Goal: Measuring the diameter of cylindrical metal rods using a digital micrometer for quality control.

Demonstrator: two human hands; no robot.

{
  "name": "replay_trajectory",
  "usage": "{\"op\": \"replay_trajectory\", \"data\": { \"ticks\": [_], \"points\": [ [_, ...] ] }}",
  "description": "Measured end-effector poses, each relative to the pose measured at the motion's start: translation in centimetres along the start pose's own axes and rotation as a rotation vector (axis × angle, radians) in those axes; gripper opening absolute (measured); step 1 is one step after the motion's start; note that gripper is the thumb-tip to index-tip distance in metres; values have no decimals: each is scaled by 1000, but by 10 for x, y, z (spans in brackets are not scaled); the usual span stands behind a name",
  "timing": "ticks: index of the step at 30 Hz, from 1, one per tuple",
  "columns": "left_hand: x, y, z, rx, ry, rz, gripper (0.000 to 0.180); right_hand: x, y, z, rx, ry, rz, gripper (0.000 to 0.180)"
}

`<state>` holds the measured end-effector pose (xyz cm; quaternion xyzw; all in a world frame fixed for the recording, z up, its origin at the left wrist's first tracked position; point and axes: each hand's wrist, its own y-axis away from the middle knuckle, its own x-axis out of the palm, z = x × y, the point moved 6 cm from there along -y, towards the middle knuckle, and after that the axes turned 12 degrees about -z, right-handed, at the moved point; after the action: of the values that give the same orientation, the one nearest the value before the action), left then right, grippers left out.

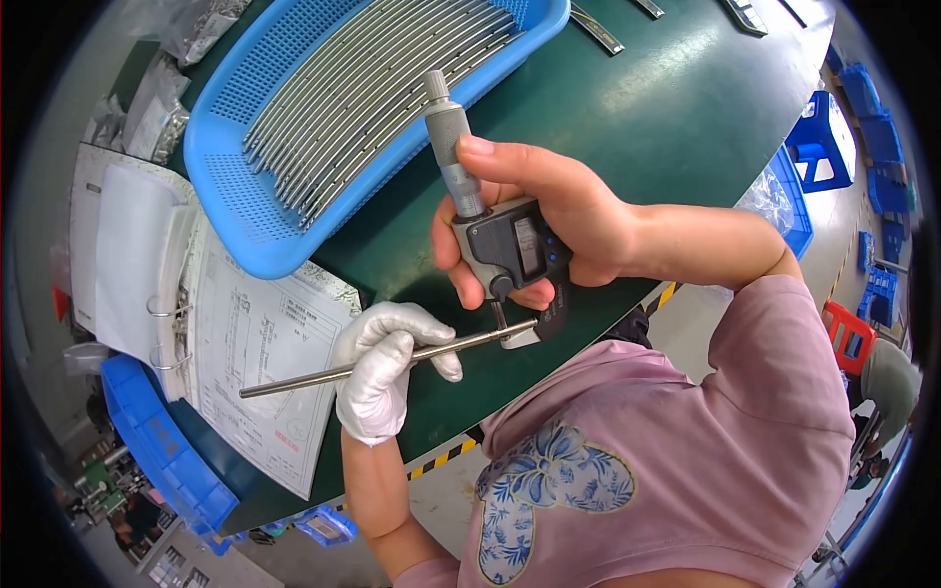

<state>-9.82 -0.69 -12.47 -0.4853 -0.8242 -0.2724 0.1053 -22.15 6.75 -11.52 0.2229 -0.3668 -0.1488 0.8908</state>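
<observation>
My left hand (pixel 384 370), in a white glove, pinches a slim metal rod (pixel 299 381) between thumb and fingers. The rod slants up to the right, and its far end lies in the jaw gap of a digital micrometer (pixel 500 243). Whether both measuring faces touch the rod I cannot tell. Around the micrometer's body and grey barrel my bare right hand (pixel 578 220) is closed, with the thumb on the barrel. Just beyond, a light-blue perforated basket (pixel 265 260) holds many similar rods (pixel 363 108) lying side by side.
Left of my hands, a technical drawing sheet (pixel 257 358) and a ring binder (pixel 147 235) lie on the green table (pixel 637 127). A blue bin (pixel 162 456) stands at the left edge. Narrow metal pieces (pixel 600 32) lie at the top. Another person (pixel 887 382) is at far right.
</observation>
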Motion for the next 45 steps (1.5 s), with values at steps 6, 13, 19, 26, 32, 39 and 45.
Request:
{"op": "replay_trajectory", "data": {
  "ticks": [6, 13, 19, 26, 32, 39, 45],
  "points": [
    [0, 1, 0, -11, -20, 6, 27, 0, -1, 1, -17, 54, -4, 65],
    [-1, 1, 1, -17, 8, 8, 26, 0, -1, -2, 23, -8, 29, 65],
    [-1, 1, 1, -18, 20, 20, 27, -1, -2, -2, 13, 6, 38, 66],
    [-3, -2, 0, 3, 139, 36, 29, 1, -2, -1, 45, -111, 80, 62],
    [-11, -1, -4, 77, 204, -58, 24, 9, 0, 3, -19, -135, 223, 67],
    [-11, 1, -2, 96, 146, -80, 21, 3, -2, 0, -61, -133, 242, 60],
    [-9, -1, -1, 69, 134, -61, 21, -1, -6, -2, -91, -147, 222, 53]
  ]
}}
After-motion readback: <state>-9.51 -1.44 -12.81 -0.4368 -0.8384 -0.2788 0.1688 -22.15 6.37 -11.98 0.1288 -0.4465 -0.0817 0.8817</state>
